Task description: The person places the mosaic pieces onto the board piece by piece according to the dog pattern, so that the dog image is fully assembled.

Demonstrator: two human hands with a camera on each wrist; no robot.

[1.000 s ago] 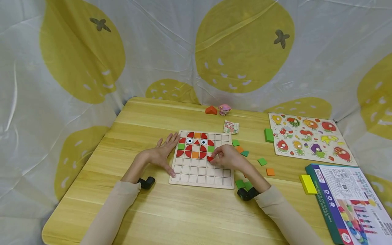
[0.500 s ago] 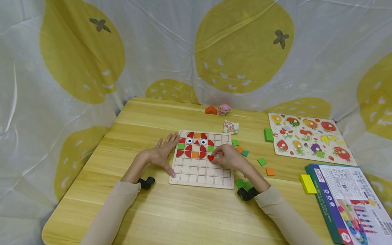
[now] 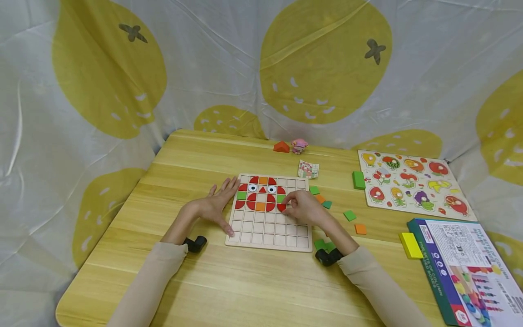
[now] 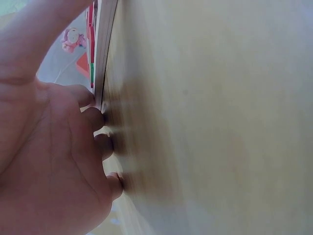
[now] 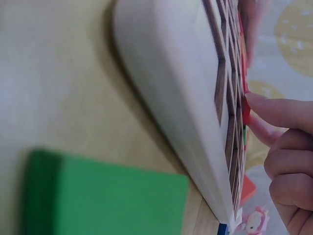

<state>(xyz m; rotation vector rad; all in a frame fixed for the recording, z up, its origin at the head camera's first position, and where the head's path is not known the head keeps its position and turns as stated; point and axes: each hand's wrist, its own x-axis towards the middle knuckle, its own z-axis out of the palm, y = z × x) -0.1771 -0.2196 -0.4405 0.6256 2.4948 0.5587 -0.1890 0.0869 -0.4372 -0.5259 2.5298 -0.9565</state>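
Observation:
A wooden grid board (image 3: 257,227) lies on the table, with red, orange, green and white tiles forming a round face with two eyes. My left hand (image 3: 216,205) is spread along the board's left side, thumb on the near left corner and fingers by the far left edge. In the left wrist view its fingertips (image 4: 103,147) rest on the tabletop close to the board's edge. My right hand (image 3: 304,208) pinches a red quarter-circle tile (image 3: 281,207) between thumb and index finger. That tile sits at the grid cell just below the right green tile (image 3: 281,198).
Loose green tiles (image 3: 349,215) and orange tiles (image 3: 360,229) lie right of the board. Behind it are a pattern card (image 3: 308,169), a red triangular block (image 3: 281,146) and a pink figurine (image 3: 299,146). A fruit puzzle (image 3: 416,184) and a box (image 3: 470,272) stand at the right.
The red tile has shifted slightly up and turned into line with the cell below the green tile. My right hand has moved slightly with it; the left hand stays put.

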